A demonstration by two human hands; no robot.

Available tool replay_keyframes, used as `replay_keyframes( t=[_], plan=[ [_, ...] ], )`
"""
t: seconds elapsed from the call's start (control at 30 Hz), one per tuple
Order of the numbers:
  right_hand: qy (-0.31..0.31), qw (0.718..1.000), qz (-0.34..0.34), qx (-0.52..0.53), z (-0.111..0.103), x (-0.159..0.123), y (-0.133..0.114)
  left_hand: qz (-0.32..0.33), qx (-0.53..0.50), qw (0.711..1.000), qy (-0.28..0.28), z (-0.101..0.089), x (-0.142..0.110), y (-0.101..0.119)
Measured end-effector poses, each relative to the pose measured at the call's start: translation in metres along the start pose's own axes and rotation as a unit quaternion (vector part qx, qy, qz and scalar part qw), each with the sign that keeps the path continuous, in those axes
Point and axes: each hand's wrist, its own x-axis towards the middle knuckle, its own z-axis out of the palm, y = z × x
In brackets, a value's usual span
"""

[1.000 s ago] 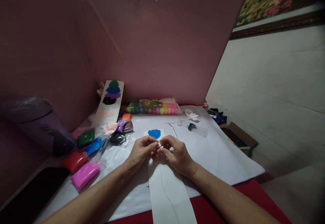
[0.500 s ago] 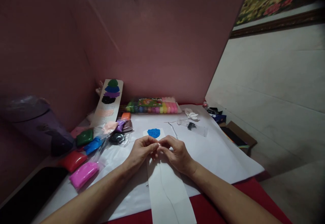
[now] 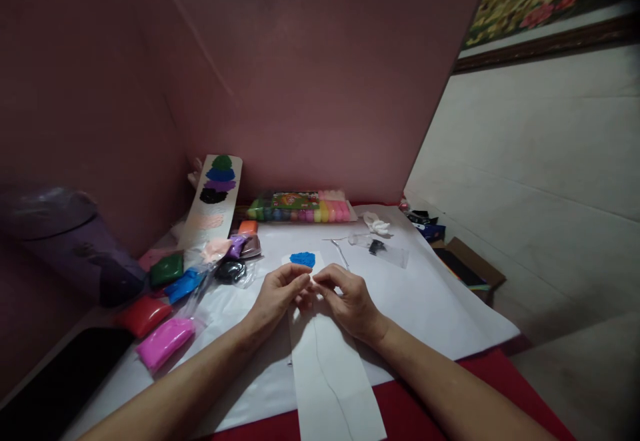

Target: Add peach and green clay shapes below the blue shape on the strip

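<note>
Above a long white card strip (image 3: 335, 374), my left hand (image 3: 283, 291) and my right hand (image 3: 350, 301) meet at the fingertips. Between them they pinch a small bit of white clay (image 3: 313, 281), mostly covered by the fingers. The strip carries a thin wavy pencil line and, just beyond my fingers, a patch of blue clay (image 3: 303, 260). Behind my right hand lies a thin metallic tool (image 3: 340, 253). Farther back sits a lump of white clay (image 3: 377, 224).
Left of my hands are several bagged clays, including pink (image 3: 166, 344), red (image 3: 144, 316) and black (image 3: 231, 271). A card with coloured clay patches (image 3: 210, 207) leans behind them. A multicolour clay pack (image 3: 303, 207) lies by the wall; a clear packet (image 3: 390, 253) lies right.
My fingertips have shifted slightly, with the left index finger lifting a little from the thumb. Less of the white bit shows now. Everything else stays in place.
</note>
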Motion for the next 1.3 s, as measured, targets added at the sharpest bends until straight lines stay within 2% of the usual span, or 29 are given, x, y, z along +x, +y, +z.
replay_keyframes(
  t=[0.13, 0.33, 0.53, 1.0, 1.2, 1.3],
  plan=[
    [-0.007, 1.0, 0.006, -0.002, 0.0, 0.0001, -0.0006, -0.011, 0.005, 1.0, -0.017, 0.0004, 0.0, -0.0001],
    [-0.003, 1.0, 0.004, 0.002, -0.0001, -0.0002, -0.0012, -0.006, -0.009, 1.0, 0.0, -0.0007, 0.0008, -0.0027],
    [-0.014, 1.0, 0.01, -0.004, -0.0003, -0.0004, -0.0008, -0.008, 0.002, 1.0, -0.016, 0.0, 0.0002, -0.0016],
    [-0.001, 1.0, -0.011, -0.014, 0.0006, 0.0001, 0.0009, -0.006, -0.006, 1.0, 0.004, 0.0008, 0.0008, -0.0006],
    [-0.001, 1.0, -0.011, -0.011, 0.0011, -0.0002, 0.001, -0.007, 0.005, 1.0, -0.017, -0.0009, 0.001, -0.0021],
    [0.006, 1.0, -0.011, -0.006, 0.0013, 0.0001, 0.0012, -0.008, -0.006, 1.0, -0.008, -0.0009, 0.0014, -0.002]
  ],
)
